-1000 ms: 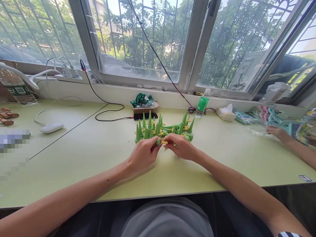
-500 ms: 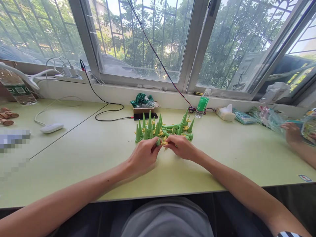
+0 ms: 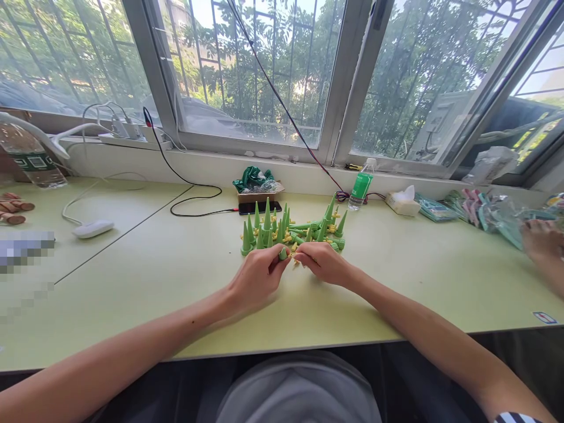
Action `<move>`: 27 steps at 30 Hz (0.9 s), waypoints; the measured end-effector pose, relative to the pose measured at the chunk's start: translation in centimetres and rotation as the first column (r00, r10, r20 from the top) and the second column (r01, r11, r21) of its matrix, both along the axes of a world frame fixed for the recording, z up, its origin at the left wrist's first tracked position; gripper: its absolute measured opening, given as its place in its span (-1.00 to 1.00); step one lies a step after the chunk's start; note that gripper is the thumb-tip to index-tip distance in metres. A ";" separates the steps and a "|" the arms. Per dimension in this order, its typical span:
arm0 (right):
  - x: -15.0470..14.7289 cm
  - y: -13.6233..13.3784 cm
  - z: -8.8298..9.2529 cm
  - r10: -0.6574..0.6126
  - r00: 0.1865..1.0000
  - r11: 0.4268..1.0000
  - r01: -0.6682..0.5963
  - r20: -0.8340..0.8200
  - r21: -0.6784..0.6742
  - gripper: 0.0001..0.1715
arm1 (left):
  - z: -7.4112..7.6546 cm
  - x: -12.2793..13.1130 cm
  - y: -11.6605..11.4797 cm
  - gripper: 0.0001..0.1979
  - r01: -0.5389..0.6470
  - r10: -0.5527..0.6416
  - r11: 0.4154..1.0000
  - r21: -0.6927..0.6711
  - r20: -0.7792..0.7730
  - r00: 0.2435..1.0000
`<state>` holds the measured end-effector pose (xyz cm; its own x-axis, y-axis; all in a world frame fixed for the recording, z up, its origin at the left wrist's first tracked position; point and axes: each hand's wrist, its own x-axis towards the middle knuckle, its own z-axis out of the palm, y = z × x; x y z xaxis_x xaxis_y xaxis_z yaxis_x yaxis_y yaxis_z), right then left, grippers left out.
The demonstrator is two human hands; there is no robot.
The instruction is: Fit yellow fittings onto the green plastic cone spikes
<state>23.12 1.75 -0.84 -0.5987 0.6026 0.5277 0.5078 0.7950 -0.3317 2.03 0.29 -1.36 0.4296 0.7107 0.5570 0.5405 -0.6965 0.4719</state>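
In the head view, the left hand (image 3: 258, 267) grips a green cone (image 3: 282, 253) between thumb and curled index finger, its end showing past the knuckles. Opposite, the right hand (image 3: 324, 258) has thumb and fingers pressed together, pinching a small yellow peg (image 3: 292, 256), mostly covered by the fingertips. Cone and peg meet or nearly meet; which, I cannot tell. The left grip looks meant to steady the cone, leaving the right fingertips free for the peg, and both hands sit low over the table (image 3: 176, 282), perhaps for support.

The pile (image 3: 267, 217) of green cones and yellow bits lies just beyond the hands, probably for easy reach. Many cones stand upright, likely because their wide bases are flat; others lie tilted. Behind, the phone (image 3: 249, 208) lies against the carton (image 3: 258, 198), at the end of the cable (image 3: 207, 212), presumably to charge. At far right, another person's hand (image 3: 541, 238) is among plastic wrapping.

No brand can be read. The bottle (image 3: 361, 187) has a green label with white marks too small to make out, and the sticker (image 3: 544, 318) by the front edge shows a red and blue mark, illegible.
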 end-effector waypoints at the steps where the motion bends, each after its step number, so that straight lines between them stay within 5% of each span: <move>1: 0.0 -0.1 0.0 -0.002 1.000 1.000 0.002 -0.007 -0.011 -0.47 | 0.0 0.0 0.0 -0.86 -0.001 0.001 1.000 0.000 0.000 1.000; 11: -0.1 -0.2 -0.1 -0.009 0.995 0.999 0.005 -0.095 -0.037 -0.84 | -0.1 0.0 0.1 -0.88 -0.022 0.022 1.000 -0.001 0.018 1.000; 27: -0.3 -0.3 0.0 -0.029 0.999 0.998 0.027 -0.035 -0.055 -0.76 | -0.2 -0.1 -0.1 -0.87 -0.045 0.045 0.999 -0.022 -0.025 0.999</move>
<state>22.85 1.43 -0.86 -0.5626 0.6470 0.5147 0.5166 0.7612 -0.3922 1.97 0.14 -1.52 0.4106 0.7420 0.5299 0.5828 -0.6605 0.4734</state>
